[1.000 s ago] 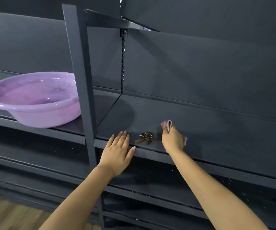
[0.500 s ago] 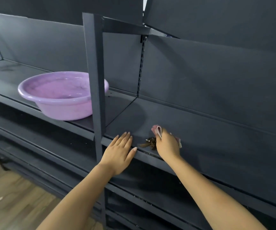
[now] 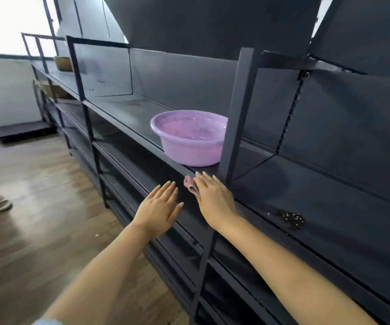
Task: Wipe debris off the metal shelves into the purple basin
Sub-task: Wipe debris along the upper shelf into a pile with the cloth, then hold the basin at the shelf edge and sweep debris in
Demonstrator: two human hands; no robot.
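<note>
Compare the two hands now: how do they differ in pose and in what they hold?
The left hand is flat, fingers straight, and holds nothing; the right hand has a pink cloth under its fingers. The left hand is in front of the shelf edge; the right hand lies on that edge, closer to the basin. Both are palm down.

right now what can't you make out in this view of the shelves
- Head view: most of the pink cloth is hidden under the right hand, so its grip is unclear.
- What the debris is: too small and dark.
- Purple basin: its right side is behind the upright post.
- Far shelf object: blurred.
</note>
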